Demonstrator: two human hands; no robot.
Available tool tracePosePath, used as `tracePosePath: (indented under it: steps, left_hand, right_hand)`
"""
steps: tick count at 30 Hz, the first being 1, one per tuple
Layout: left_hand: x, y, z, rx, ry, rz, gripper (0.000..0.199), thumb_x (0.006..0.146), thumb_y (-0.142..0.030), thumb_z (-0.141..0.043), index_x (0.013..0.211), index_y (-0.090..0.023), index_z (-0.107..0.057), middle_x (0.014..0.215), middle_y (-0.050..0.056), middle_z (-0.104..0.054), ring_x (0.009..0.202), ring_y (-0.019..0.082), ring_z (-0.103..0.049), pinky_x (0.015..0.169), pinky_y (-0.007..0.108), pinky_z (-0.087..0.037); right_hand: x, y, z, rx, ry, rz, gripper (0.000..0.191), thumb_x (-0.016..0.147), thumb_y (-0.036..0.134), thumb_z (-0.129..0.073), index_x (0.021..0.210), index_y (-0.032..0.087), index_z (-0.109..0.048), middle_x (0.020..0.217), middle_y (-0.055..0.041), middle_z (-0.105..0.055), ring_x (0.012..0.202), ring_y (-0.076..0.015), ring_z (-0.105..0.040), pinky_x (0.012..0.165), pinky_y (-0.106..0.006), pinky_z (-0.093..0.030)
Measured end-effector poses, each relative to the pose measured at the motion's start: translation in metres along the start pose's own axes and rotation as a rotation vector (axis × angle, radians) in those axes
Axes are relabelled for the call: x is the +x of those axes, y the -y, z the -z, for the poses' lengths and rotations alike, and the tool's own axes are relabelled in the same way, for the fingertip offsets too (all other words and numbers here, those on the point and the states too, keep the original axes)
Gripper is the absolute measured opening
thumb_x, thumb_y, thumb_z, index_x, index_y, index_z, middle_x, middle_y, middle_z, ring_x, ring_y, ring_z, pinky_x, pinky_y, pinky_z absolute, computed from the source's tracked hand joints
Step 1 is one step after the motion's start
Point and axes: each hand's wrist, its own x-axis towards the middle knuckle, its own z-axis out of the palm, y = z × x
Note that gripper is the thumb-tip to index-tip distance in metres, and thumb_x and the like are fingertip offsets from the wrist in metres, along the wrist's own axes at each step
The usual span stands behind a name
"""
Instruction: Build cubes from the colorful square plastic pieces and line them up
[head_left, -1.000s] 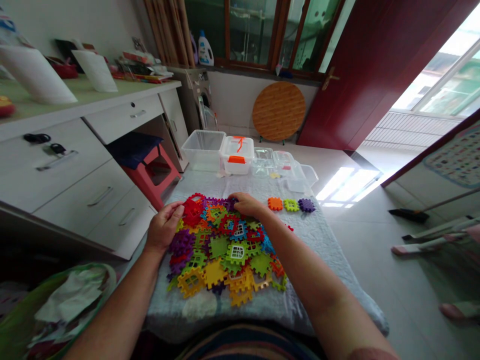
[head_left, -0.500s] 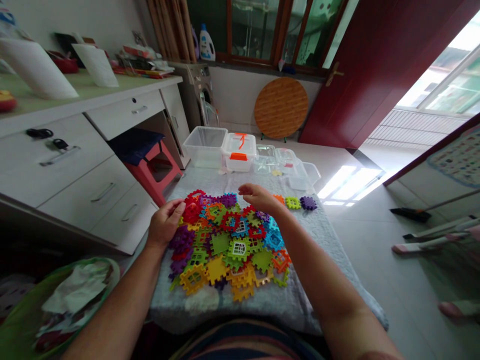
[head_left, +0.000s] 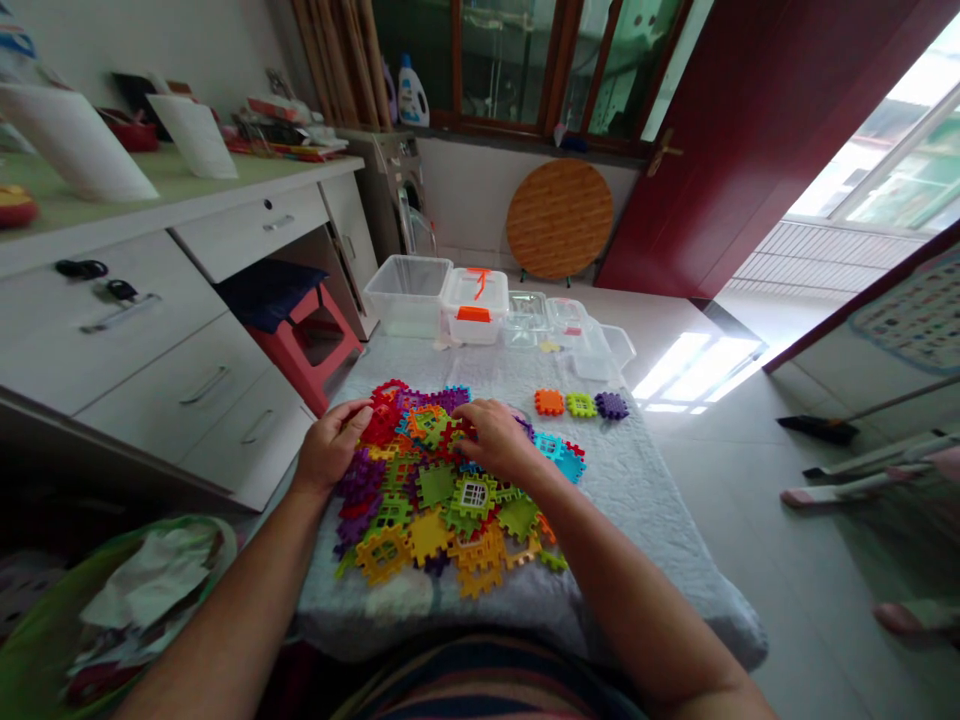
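A heap of colourful plastic interlocking building tiles point(head_left: 435, 486) covers the near part of the cloth-covered table point(head_left: 637, 520). At the heap's left edge, my left hand point(head_left: 334, 442) has thumb and forefinger closed at the rim of a red building tile point(head_left: 385, 420). My right hand point(head_left: 499, 438) reaches over the upper middle of the heap, fingers curled down among red and blue tiles. Its fingertips are partly hidden, and I cannot tell what they grip. Apart from the heap, an orange tile point(head_left: 549, 402), a light green tile point(head_left: 581, 404) and a purple tile point(head_left: 612, 405) lie in a row.
Along the table's far edge stand a clear plastic bin point(head_left: 409, 300), a lidded box with orange clips point(head_left: 475, 310) and smaller clear containers point(head_left: 526, 318). A red stool point(head_left: 319, 340) is at the left, near white drawers point(head_left: 199, 385). A cloth-filled basket point(head_left: 142, 600) stands lower left.
My right hand has come down and toward me, from above the table beyond the heap onto the tiles, its fingers curling. The orange tile in the row is now uncovered. My left hand stays put.
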Motion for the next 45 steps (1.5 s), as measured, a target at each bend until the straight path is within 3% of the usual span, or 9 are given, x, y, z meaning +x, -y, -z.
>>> tracePosePath:
  steps: [3, 9, 13, 17, 22, 30, 36, 41, 45]
  left_hand:
    - [0.001, 0.001, 0.000, -0.008, 0.014, 0.008, 0.050, 0.083, -0.055, -0.052, 0.108, -0.017, -0.071, 0.108, 0.005, -0.073, 0.103, 0.025, -0.065, 0.099, 0.034, -0.048]
    - [0.002, 0.002, -0.001, 0.001, 0.018, 0.017, 0.051, 0.082, -0.058, -0.052, 0.107, -0.018, -0.070, 0.106, 0.005, -0.073, 0.103, 0.025, -0.065, 0.099, 0.035, -0.048]
    - [0.002, 0.002, -0.001, -0.004, 0.022, 0.019, 0.049, 0.082, -0.057, -0.052, 0.106, -0.018, -0.070, 0.106, 0.005, -0.073, 0.102, 0.025, -0.065, 0.098, 0.035, -0.048]
    - [0.002, 0.004, -0.001, -0.004, 0.025, 0.022, 0.050, 0.082, -0.057, -0.052, 0.107, -0.018, -0.070, 0.106, 0.005, -0.073, 0.103, 0.025, -0.065, 0.097, 0.035, -0.048]
    - [0.002, 0.003, -0.002, -0.007, 0.024, 0.034, 0.052, 0.081, -0.059, -0.053, 0.108, -0.018, -0.070, 0.107, 0.006, -0.072, 0.104, 0.026, -0.065, 0.099, 0.037, -0.047]
    - [0.001, -0.002, -0.001, 0.006, 0.021, 0.038, 0.053, 0.080, -0.060, -0.052, 0.106, -0.018, -0.070, 0.106, 0.006, -0.072, 0.102, 0.025, -0.065, 0.098, 0.036, -0.047]
    - [0.002, 0.000, -0.001, 0.019, 0.032, 0.026, 0.051, 0.081, -0.059, -0.052, 0.107, -0.018, -0.070, 0.105, 0.006, -0.072, 0.101, 0.025, -0.065, 0.096, 0.035, -0.048]
    - [0.002, 0.001, -0.001, 0.021, 0.026, 0.027, 0.049, 0.081, -0.057, -0.053, 0.107, -0.019, -0.070, 0.106, 0.005, -0.072, 0.100, 0.024, -0.065, 0.098, 0.035, -0.047]
    - [0.002, 0.002, -0.002, 0.021, 0.031, 0.033, 0.051, 0.081, -0.058, -0.053, 0.108, -0.019, -0.070, 0.106, 0.005, -0.072, 0.101, 0.024, -0.065, 0.098, 0.034, -0.047]
  right_hand:
    - [-0.003, -0.004, 0.003, 0.167, -0.061, -0.054, 0.025, 0.078, 0.008, -0.059, 0.099, 0.017, -0.069, 0.087, -0.0031, -0.070, 0.081, -0.0146, -0.060, 0.077, -0.027, -0.043]
    - [-0.009, -0.013, 0.004, 0.422, -0.090, -0.172, 0.016, 0.081, 0.014, -0.060, 0.093, 0.019, -0.069, 0.080, -0.0001, -0.071, 0.069, -0.0111, -0.060, 0.067, -0.024, -0.044]
    - [-0.007, -0.017, 0.009, 0.351, -0.087, -0.143, 0.014, 0.083, 0.019, -0.062, 0.094, 0.019, -0.070, 0.084, -0.0024, -0.070, 0.075, -0.0127, -0.061, 0.072, -0.027, -0.046]
    - [-0.014, -0.034, 0.028, 0.308, -0.199, -0.144, 0.016, 0.084, 0.018, -0.061, 0.097, 0.017, -0.069, 0.093, -0.0059, -0.069, 0.080, -0.0133, -0.061, 0.074, -0.028, -0.046]
    - [-0.037, -0.055, 0.049, 0.275, -0.151, -0.225, 0.012, 0.082, 0.016, -0.063, 0.092, 0.016, -0.069, 0.079, -0.0016, -0.067, 0.071, -0.0122, -0.058, 0.070, -0.026, -0.044]
    - [-0.032, -0.020, 0.022, 0.044, 0.022, -0.058, 0.021, 0.082, 0.022, -0.069, 0.102, 0.015, -0.068, 0.098, -0.0083, -0.066, 0.093, -0.0191, -0.056, 0.088, -0.033, -0.040]
    - [-0.021, -0.010, 0.013, 0.052, -0.022, -0.126, 0.008, 0.082, 0.011, -0.060, 0.080, 0.018, -0.064, 0.084, -0.0034, -0.064, 0.085, -0.0164, -0.055, 0.079, -0.027, -0.039]
    - [-0.019, -0.007, 0.012, 0.020, 0.000, -0.107, 0.006, 0.082, 0.022, -0.064, 0.087, 0.019, -0.063, 0.086, -0.0035, -0.063, 0.083, -0.0167, -0.055, 0.077, -0.027, -0.039]
    - [-0.017, -0.006, 0.006, -0.070, 0.019, -0.126, 0.010, 0.079, 0.015, -0.058, 0.086, 0.019, -0.063, 0.087, -0.0053, -0.062, 0.083, -0.0178, -0.055, 0.075, -0.027, -0.039]
